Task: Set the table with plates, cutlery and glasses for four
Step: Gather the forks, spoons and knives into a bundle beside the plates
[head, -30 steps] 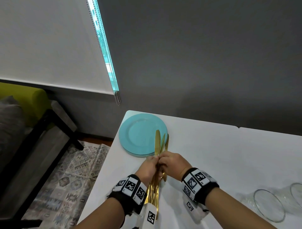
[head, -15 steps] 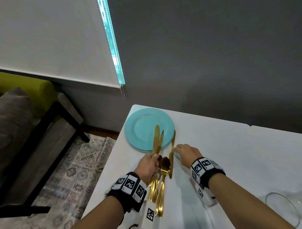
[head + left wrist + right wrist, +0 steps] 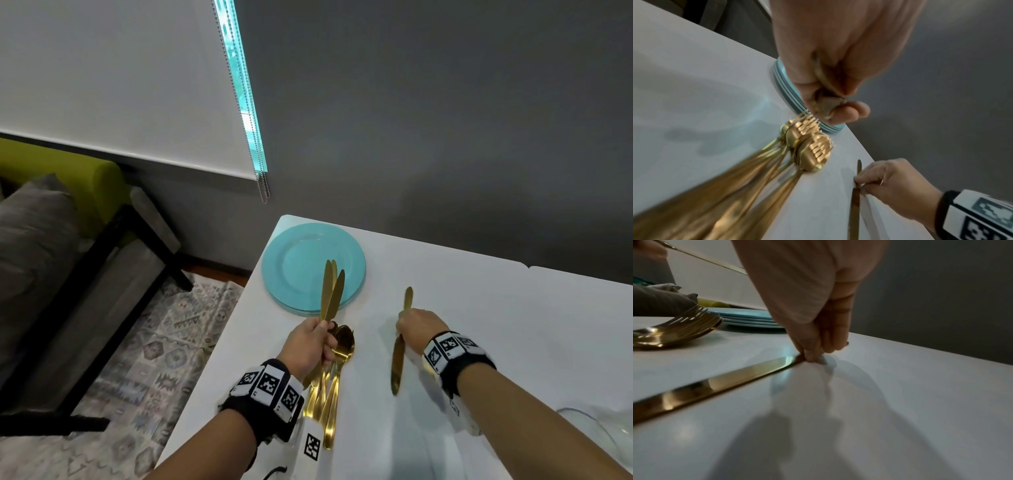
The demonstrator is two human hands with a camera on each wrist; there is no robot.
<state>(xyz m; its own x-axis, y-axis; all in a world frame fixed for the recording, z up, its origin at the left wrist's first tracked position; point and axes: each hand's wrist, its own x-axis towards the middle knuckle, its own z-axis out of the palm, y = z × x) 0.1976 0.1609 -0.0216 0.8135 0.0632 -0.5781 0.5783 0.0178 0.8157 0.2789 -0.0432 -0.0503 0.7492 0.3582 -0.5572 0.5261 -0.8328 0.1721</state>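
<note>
**Right hand pins one gold knife to table, left grips the rest**

Right hand [image 3: 416,327] pinches a single gold knife [image 3: 398,363] at mid-length, fingertips [image 3: 812,356] down; the knife lies flat on the white table [image 3: 513,325]. Left hand [image 3: 308,344] is curled tight round the gold cutlery bundle [image 3: 330,383], knife blades sticking out over the stack of teal plates [image 3: 301,263] at the far left corner. Glass bowl [image 3: 596,435] at the right edge.
</note>
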